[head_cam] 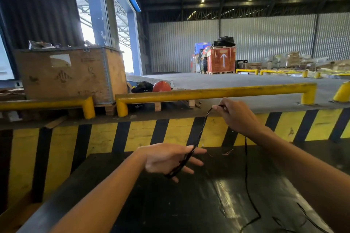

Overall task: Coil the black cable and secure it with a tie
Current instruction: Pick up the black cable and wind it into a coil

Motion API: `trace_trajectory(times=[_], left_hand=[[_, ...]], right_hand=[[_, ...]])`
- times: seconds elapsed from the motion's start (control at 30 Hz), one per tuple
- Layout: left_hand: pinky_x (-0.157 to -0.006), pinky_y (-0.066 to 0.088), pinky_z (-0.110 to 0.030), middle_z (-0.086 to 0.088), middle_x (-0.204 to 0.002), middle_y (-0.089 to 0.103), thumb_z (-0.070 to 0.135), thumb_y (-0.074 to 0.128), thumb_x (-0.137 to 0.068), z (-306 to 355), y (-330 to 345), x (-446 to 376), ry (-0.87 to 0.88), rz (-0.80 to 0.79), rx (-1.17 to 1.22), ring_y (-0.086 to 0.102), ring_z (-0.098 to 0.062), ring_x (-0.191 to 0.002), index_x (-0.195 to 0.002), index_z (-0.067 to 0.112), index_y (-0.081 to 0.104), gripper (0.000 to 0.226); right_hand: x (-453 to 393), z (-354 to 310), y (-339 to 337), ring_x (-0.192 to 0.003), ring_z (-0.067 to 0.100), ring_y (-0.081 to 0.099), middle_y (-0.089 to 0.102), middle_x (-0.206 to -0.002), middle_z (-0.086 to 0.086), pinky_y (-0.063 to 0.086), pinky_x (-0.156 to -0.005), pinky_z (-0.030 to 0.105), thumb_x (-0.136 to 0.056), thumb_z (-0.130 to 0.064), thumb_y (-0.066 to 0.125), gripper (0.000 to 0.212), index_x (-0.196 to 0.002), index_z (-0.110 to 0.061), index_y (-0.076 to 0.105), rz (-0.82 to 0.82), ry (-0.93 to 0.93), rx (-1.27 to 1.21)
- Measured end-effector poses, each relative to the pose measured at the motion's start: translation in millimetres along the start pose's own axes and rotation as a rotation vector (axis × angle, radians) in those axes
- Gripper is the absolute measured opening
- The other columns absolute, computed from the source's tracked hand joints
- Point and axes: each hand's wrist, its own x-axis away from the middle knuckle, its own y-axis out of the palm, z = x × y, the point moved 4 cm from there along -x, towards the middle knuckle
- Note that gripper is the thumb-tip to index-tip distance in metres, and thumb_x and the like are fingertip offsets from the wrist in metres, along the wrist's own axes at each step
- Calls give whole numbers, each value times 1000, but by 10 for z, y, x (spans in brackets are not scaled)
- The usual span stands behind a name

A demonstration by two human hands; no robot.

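A thin black cable [202, 128] runs in several loops between my two hands. My left hand [168, 159] is low in the middle, fingers spread, with the loops hooked around its fingers and palm. My right hand [234, 115] is higher and to the right, pinching the top of the loops between thumb and fingers. The loose end of the cable [246, 176] hangs down from under my right wrist onto the black table [189, 210] and trails off at the bottom right. No tie is visible.
Behind the table stands a wall with yellow and black stripes [106, 138], topped by a yellow guard rail [214, 92]. A large plywood crate [70, 73] sits at the back left. Pallets and boxes [221, 58] stand far across the warehouse floor.
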Motion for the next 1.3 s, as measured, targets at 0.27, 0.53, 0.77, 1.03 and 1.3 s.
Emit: trace_trajectory(times=[0.27,0.53,0.77,1.03,1.3], left_hand=[[-103,25,-69,-5,-140,52,42,40,-91,696,-88,77,640,191,678,36,-31,-137,-131,38,52,42],[-114,7,-57,-3,-159,20,40,28,-99,188,-461,233,345,670,183,12,-29,-147,-141,39,36,42],[-100,32,-49,-2,-150,33,46,30,-97,-215,-172,105,-92,285,-7,38,-27,-131,-141,37,37,45],[-100,38,-61,0,-144,47,45,41,-90,421,311,2,359,-148,441,46,-27,-131,-138,39,43,48],[-112,11,-60,2,-156,27,40,28,-100,526,-320,164,461,618,337,13,-22,-146,-132,42,47,37]], right_hand=[[1021,-501,1023,-67,3,57,59,-79,-7,48,-65,22,-96,-40,37,22,-94,-26,54,-705,-70,-42],[792,-348,426,-65,2,55,57,-74,-9,44,-66,16,-94,-41,43,21,-81,-31,55,-799,-139,21],[90,-13,-386,-55,4,50,51,-60,-4,39,-54,15,-92,-20,53,23,-70,-19,58,-274,-112,-140],[639,-6,567,-70,8,61,65,-83,-1,48,-64,22,-97,-29,41,19,-97,-22,59,-441,9,-13],[1018,-475,519,-66,3,55,56,-75,-10,52,-70,27,-96,-43,36,22,-91,-29,52,-728,-166,-20]])
